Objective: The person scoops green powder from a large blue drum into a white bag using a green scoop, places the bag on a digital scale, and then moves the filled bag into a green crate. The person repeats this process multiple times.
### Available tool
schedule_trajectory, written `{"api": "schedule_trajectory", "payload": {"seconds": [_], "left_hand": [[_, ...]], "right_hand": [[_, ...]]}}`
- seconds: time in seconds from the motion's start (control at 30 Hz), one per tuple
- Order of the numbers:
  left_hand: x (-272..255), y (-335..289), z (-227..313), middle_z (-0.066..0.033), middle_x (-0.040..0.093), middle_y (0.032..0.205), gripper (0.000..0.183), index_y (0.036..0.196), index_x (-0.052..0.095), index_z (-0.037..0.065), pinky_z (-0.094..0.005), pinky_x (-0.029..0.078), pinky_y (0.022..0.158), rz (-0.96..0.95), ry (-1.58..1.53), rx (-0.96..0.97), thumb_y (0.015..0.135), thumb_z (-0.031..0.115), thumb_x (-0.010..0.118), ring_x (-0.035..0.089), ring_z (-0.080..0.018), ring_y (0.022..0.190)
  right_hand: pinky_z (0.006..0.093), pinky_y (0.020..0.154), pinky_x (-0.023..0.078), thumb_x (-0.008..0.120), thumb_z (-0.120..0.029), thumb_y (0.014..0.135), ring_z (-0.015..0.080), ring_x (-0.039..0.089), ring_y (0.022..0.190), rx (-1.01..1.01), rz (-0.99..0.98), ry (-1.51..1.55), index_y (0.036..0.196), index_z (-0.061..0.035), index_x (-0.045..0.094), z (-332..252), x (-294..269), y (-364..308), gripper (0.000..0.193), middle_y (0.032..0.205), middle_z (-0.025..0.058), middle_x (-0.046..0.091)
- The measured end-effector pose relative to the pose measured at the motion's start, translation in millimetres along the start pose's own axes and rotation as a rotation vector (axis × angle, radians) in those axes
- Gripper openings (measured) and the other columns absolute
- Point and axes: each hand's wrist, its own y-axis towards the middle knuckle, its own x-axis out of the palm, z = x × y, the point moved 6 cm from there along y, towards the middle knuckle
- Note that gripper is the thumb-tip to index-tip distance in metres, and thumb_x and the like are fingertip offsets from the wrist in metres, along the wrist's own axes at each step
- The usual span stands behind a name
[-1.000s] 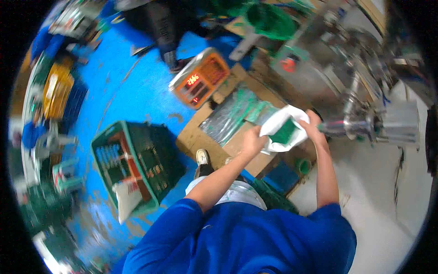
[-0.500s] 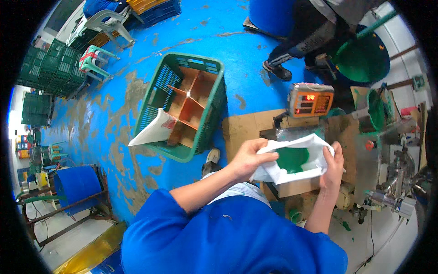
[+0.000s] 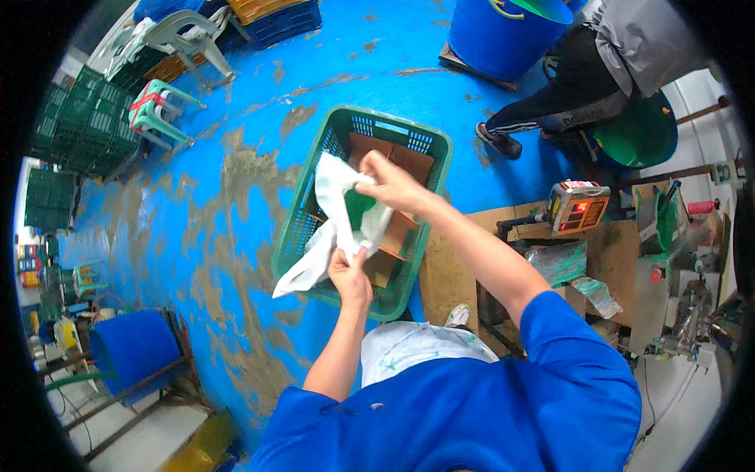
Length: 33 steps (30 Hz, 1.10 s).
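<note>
A white bag (image 3: 334, 206), its mouth spread and green stuff (image 3: 359, 209) showing inside, is over the dividers of a green plastic crate (image 3: 435, 204). My left hand (image 3: 348, 275) pinches the near edge of the bag. My right hand (image 3: 387, 179) grips its far edge, slightly blurred by motion. Beside the held bag, another white bag (image 3: 303, 266) lies across the crate's left side, its pointed end sticking out past the rim. Brown cardboard dividers (image 3: 410, 163) split the crate into compartments. Whether the held bag touches the crate floor, I cannot tell.
Right of the crate stand a scale with a lit display (image 3: 580, 208) and a metal machine (image 3: 692, 318). A co-worker's legs (image 3: 543, 118) are at the back right, near a blue barrel (image 3: 507, 39). Stacked green crates (image 3: 86, 118) and a stool (image 3: 161, 110) stand left.
Both hands have carried the opened bag leftward, from beside the scale to over the crate. The view has shifted, and the co-worker stands more upright.
</note>
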Motion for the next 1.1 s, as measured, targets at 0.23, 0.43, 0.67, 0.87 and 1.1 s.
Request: {"api": "schedule_trajectory", "payload": {"seconds": [0.23,0.43,0.67,0.87,1.1], "left_hand": [[-101.6,110.9,-25.3,-0.0057,0.054,0.077,0.034,0.069,0.038,0.011,-0.0345,0.048,0.068,0.27,-0.044,-0.172,0.067,-0.014,0.06,0.057,-0.0202,0.071],[-95.0,151.5,40.9,-0.0044,0.051,0.075,0.028,0.08,0.047,0.004,-0.0328,0.046,0.064,0.03,0.999,0.116,0.059,-0.011,0.059,0.052,-0.0177,0.069],[0.0,158.8,70.0,-0.0201,0.061,0.095,0.03,0.106,0.051,0.002,-0.0474,0.046,0.072,-0.221,1.977,0.522,0.078,0.011,0.054,0.059,-0.0398,0.086],[197.6,76.9,10.7,-0.0187,0.061,0.091,0.029,0.099,0.052,0.009,-0.0493,0.041,0.063,-0.691,1.829,0.891,0.078,0.027,0.062,0.057,-0.0408,0.077],[287.7,-220.9,-177.4,-0.0122,0.058,0.077,0.021,0.097,0.053,0.006,-0.0366,0.044,0.06,-1.67,1.516,0.646,0.079,0.011,0.063,0.053,-0.0252,0.065]], "right_hand": [[0.0388,0.073,0.043,0.066,-0.014,0.073,0.0294,0.055,0.09,0.21,-0.109,-0.168,0.099,-0.0052,0.042,73.3,38.7,44.7,0.036,0.092,0.0152,0.052],[0.0459,0.067,0.052,0.066,-0.011,0.067,0.0381,0.06,0.086,-0.095,0.202,-0.614,0.102,-0.0102,0.046,22.9,-12.2,37.9,0.041,0.102,0.0185,0.052],[0.0451,0.068,0.045,0.054,-0.008,0.076,0.0378,0.057,0.082,0.159,0.985,-0.137,0.097,-0.0039,0.048,74.9,-112.0,-191.9,0.022,0.094,0.0192,0.052],[0.0406,0.074,0.043,0.052,-0.02,0.082,0.0298,0.055,0.084,0.688,2.328,0.009,0.091,-0.0039,0.056,148.7,-81.2,-652.7,0.019,0.088,0.0142,0.057],[0.048,0.083,0.042,0.062,-0.055,0.074,0.0338,0.048,0.107,2.889,2.351,0.467,0.12,0.0008,0.041,45.1,220.5,-962.5,0.076,0.108,0.0154,0.051]]}}
